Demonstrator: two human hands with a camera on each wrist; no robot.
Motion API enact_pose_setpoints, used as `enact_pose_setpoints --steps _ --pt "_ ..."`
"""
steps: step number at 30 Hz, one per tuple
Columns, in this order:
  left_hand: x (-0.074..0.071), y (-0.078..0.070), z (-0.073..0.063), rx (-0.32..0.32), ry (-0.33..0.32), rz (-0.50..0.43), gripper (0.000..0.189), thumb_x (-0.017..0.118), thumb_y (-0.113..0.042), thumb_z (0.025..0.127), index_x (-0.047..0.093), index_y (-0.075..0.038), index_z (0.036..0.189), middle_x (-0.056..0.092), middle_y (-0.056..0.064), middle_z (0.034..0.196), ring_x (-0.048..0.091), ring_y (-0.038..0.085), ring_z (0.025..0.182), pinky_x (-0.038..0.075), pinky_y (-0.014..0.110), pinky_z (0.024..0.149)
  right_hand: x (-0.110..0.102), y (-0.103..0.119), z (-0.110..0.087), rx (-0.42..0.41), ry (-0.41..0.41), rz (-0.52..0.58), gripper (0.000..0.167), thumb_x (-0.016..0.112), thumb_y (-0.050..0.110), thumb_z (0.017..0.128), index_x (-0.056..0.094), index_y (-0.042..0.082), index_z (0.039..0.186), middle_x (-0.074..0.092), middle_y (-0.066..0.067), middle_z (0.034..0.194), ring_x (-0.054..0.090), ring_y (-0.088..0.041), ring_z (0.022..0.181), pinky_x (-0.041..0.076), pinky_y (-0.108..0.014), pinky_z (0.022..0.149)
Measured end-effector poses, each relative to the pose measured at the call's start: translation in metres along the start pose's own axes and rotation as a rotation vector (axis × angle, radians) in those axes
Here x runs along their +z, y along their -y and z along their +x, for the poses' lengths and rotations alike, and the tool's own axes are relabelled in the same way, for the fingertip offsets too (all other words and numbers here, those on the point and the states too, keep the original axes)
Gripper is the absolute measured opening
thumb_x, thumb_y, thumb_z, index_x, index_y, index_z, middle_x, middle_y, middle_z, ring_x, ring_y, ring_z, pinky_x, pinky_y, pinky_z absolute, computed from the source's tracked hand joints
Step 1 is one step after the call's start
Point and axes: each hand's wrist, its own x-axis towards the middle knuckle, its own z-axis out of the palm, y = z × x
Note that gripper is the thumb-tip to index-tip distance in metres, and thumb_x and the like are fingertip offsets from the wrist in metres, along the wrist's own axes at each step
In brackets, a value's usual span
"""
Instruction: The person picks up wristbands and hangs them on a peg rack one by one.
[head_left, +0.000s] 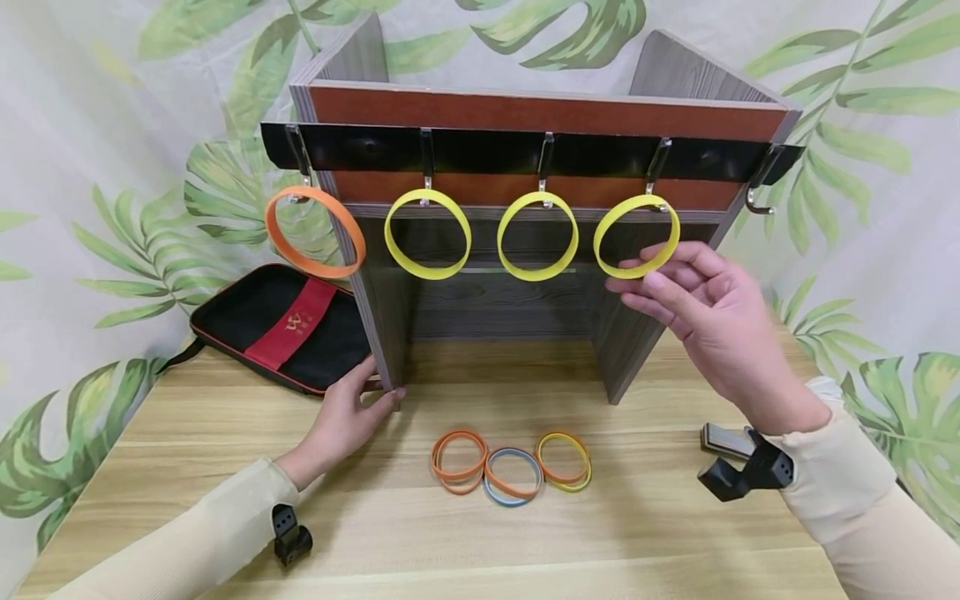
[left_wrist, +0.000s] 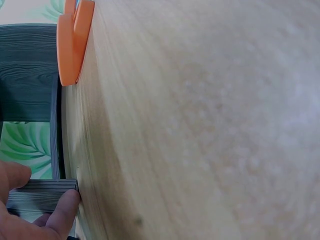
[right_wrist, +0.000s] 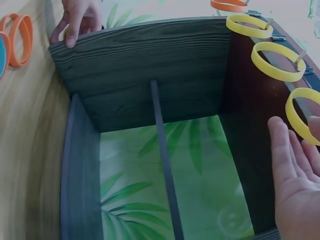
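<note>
My right hand (head_left: 712,308) is at the lower edge of a yellow silicone wristband (head_left: 673,242), which hangs from the fourth hook. Its fingers (right_wrist: 282,150) look fairly straight, with a gap between them and the band. Two more yellow wristbands (head_left: 427,275) and an orange wristband (head_left: 352,268) hang from the hooks to the left. With the left hand (head_left: 341,429) I grip the front edge of the grey wooden stand's left side panel (left_wrist: 40,192), thumb on one side and fingers on the other. The black hook rail (head_left: 480,154) runs across the stand's top.
The rightmost hook (head_left: 759,204) bears no band. On the table lie interlocked wristbands: orange (head_left: 433,458), blue and orange (head_left: 540,479), and yellow and orange (head_left: 588,475). A black and red zip case (head_left: 225,312) lies left of the stand. A small grey block (head_left: 723,440) sits by the right wrist.
</note>
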Motion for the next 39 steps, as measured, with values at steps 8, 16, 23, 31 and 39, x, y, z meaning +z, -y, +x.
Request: enact_pose_setpoints --steps 8,16,23,31,39 --pt "-0.001 -0.003 -0.002 -0.006 -0.001 0.008 0.056 0.072 0.0 0.096 0.052 0.001 0.148 0.059 0.026 0.149 0.069 0.043 0.12 0.056 0.061 0.103 -0.004 -0.026 -0.011 0.221 0.064 -0.316 0.019 0.061 0.003 0.104 0.061 -0.003 0.122 0.078 -0.008 0.11 0.079 -0.017 0.099 0.065 -0.03 0.09" --pt "-0.001 -0.005 -0.002 -0.006 -0.01 0.008 0.055 0.072 0.0 0.095 0.054 0.001 0.147 0.061 0.026 0.146 0.071 0.044 0.118 0.056 0.061 0.102 -0.012 -0.073 -0.028 0.44 0.239 -0.633 0.026 0.066 0.011 0.102 0.064 -0.009 0.119 0.075 -0.024 0.104 0.074 -0.009 0.084 0.066 -0.03 0.079" --pt "-0.001 -0.001 -0.001 0.009 -0.013 0.013 0.056 0.072 0.003 0.095 0.053 0.003 0.147 0.06 0.027 0.146 0.069 0.044 0.118 0.056 0.063 0.102 -0.021 -0.11 -0.045 0.489 0.366 -0.775 0.018 0.067 0.008 0.097 0.069 -0.006 0.107 0.072 -0.016 0.088 0.066 -0.015 0.073 0.06 -0.027 0.064" --pt "0.0 -0.001 -0.001 0.002 -0.014 0.015 0.056 0.071 0.002 0.095 0.053 0.002 0.147 0.06 0.026 0.147 0.069 0.044 0.119 0.056 0.061 0.103 -0.022 -0.126 -0.056 0.583 0.446 -0.78 0.013 0.069 0.01 0.096 0.072 -0.003 0.098 0.068 -0.01 0.073 0.059 -0.012 0.063 0.052 -0.022 0.055" --pt "-0.001 -0.001 -0.001 0.009 -0.014 0.014 0.056 0.071 0.002 0.095 0.052 0.002 0.148 0.059 0.026 0.148 0.069 0.044 0.12 0.056 0.062 0.102 -0.022 -0.128 -0.059 0.568 0.475 -0.768 0.009 0.068 0.003 0.095 0.071 -0.005 0.097 0.069 -0.009 0.075 0.06 -0.01 0.064 0.055 -0.022 0.056"
